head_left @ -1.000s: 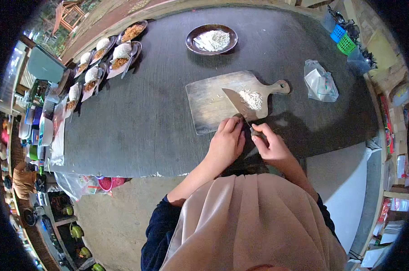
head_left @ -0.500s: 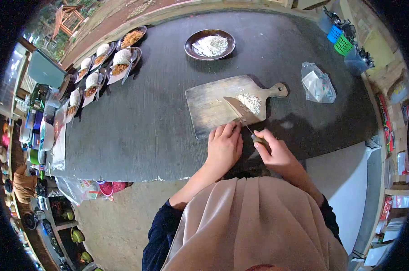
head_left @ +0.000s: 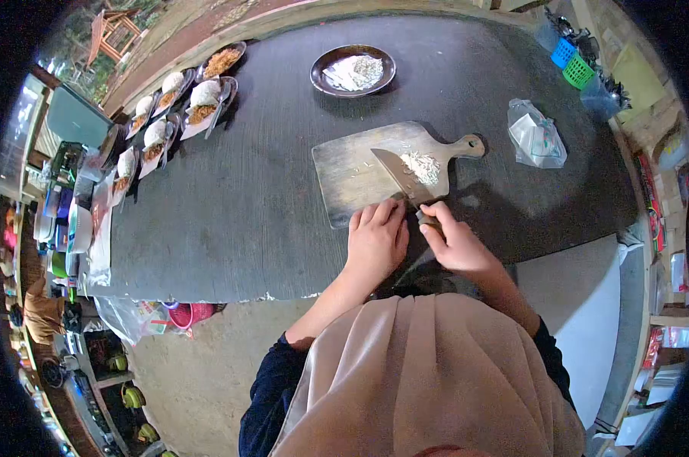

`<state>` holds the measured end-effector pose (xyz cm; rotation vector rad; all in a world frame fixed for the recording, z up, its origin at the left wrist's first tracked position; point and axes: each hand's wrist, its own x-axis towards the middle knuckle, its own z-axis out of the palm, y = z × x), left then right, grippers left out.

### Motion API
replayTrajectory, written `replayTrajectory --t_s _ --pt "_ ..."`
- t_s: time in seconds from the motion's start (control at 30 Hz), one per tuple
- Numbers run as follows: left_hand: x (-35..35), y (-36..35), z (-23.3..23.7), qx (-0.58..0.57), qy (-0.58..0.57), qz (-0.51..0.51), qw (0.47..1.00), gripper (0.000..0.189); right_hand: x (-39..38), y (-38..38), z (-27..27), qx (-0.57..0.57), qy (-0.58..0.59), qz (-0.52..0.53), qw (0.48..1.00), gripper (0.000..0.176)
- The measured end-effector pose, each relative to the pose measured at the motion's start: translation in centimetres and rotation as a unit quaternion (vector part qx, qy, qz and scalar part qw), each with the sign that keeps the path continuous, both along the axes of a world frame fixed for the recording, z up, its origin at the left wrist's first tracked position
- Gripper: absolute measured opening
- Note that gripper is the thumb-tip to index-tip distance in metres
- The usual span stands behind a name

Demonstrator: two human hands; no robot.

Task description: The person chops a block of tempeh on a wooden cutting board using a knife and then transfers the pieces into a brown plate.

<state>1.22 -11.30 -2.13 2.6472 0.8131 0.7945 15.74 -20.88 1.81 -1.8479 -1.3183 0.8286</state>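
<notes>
My right hand (head_left: 460, 242) is closed around the handle of a knife (head_left: 399, 177), whose wide blade points up and left across a wooden cutting board (head_left: 344, 171). Fine white shreds (head_left: 422, 167) lie heaped beside the blade on the right half of the board, with a few loose bits to its left. At the board's near edge, my left hand (head_left: 376, 234) has its fingers curled and pressed together close to the blade's heel. Whatever those fingers pin down is hidden beneath them.
Beyond the board stands a dark plate (head_left: 353, 71) holding white shreds. A plastic bag with a white block (head_left: 537, 135) lies to the right. Several plates of rice (head_left: 205, 93) line the table's left side. Utensil baskets (head_left: 578, 73) stand at the far right corner.
The knife and my right hand have shifted slightly up and left, and the blade shows its flat side more. My left hand stays almost in place.
</notes>
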Motion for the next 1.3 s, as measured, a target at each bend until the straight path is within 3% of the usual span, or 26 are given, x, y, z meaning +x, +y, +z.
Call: replayTrajectory --t_s 0.17,0.3,0.37,0.47,0.63,0.7,0.83,0.87,0.97,1.0,1.1,1.3 --pt "0.0 0.2 0.3 -0.007 0.002 0.002 1.0 0.033 -0.4 -0.7 -1.7 0.064 -0.019 0.018 0.998 0.032" --pt "-0.1 0.1 0.2 -0.011 -0.003 0.001 1.0 0.031 -0.1 0.9 -1.7 0.053 -0.029 0.01 0.998 0.031" --pt "0.0 0.4 0.4 -0.003 -0.011 0.003 1.0 0.031 0.1 0.6 -0.3 -0.009 -0.014 0.016 1.0 0.031" --pt "0.1 0.3 0.4 -0.019 -0.017 0.002 1.0 0.029 -0.9 -0.3 -2.2 0.078 -0.048 0.024 0.995 0.03" --pt "0.1 0.2 0.4 -0.007 -0.008 0.006 1.0 0.029 -0.2 0.6 -1.3 0.014 -0.036 0.023 0.999 0.031" --pt "0.2 0.3 0.4 -0.012 -0.014 0.003 1.0 0.029 0.4 -0.2 -0.2 0.069 -0.051 0.059 0.994 0.031" --pt "0.2 0.2 0.3 -0.017 -0.012 0.004 1.0 0.03 -0.7 0.3 -1.9 0.086 -0.046 0.019 0.995 0.028" --pt "0.2 0.2 0.3 -0.018 -0.012 0.004 1.0 0.03 -0.4 0.6 -0.7 -0.012 -0.029 0.02 0.999 0.028" --pt "0.1 0.4 0.4 -0.011 -0.014 0.003 1.0 0.031 1.0 0.4 0.4 0.043 -0.014 0.052 0.998 0.03" --pt "0.2 0.3 0.5 -0.015 -0.013 0.005 1.0 0.031 1.0 0.1 1.2 0.014 -0.032 0.048 0.998 0.03" --pt "0.1 0.2 0.2 -0.02 -0.008 0.005 1.0 0.031 -0.2 0.1 -2.0 0.074 -0.053 0.024 0.996 0.028" --pt "0.1 0.3 0.4 -0.016 -0.008 0.003 1.0 0.03 0.0 -0.1 -0.2 0.021 -0.028 0.043 0.998 0.029"
